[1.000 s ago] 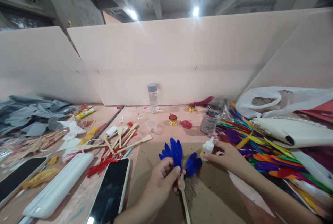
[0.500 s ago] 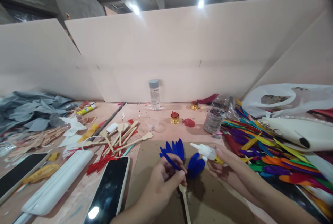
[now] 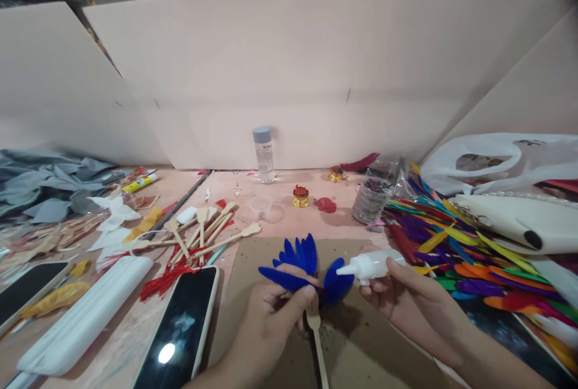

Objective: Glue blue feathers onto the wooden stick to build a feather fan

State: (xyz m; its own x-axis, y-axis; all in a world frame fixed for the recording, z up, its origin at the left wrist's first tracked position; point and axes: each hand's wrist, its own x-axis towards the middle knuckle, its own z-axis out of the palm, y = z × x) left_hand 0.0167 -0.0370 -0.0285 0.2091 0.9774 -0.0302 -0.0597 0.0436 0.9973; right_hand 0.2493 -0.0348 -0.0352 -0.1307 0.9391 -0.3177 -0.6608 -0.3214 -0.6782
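My left hand (image 3: 280, 311) is closed, pinching a blue feather (image 3: 284, 279) between thumb and fingers; its tip points left. Behind and right of it, more blue feathers (image 3: 336, 280) fan out around the head of a pale wooden stick (image 3: 317, 341), which lies on a brown board (image 3: 253, 256). The join between stick and feathers is partly hidden by my fingers. My right hand (image 3: 401, 292) is wrapped round a white squeeze bottle (image 3: 372, 264), held nearly level. Its nozzle points left, in front of the right-hand feathers.
Left lie a phone (image 3: 183, 323), a white oblong case (image 3: 85, 317) and wooden sticks (image 3: 205, 226) with red tassels. A clear bottle (image 3: 264, 157), a small gold stand (image 3: 300, 197) and a glass jar (image 3: 370, 201) stand behind. Coloured feathers (image 3: 469, 256) and a white pouch (image 3: 519, 220) lie right.
The blue feather in my left hand has swung down, its tip now pointing left. My right hand has turned the bottle closer to level. The view has tilted downward.
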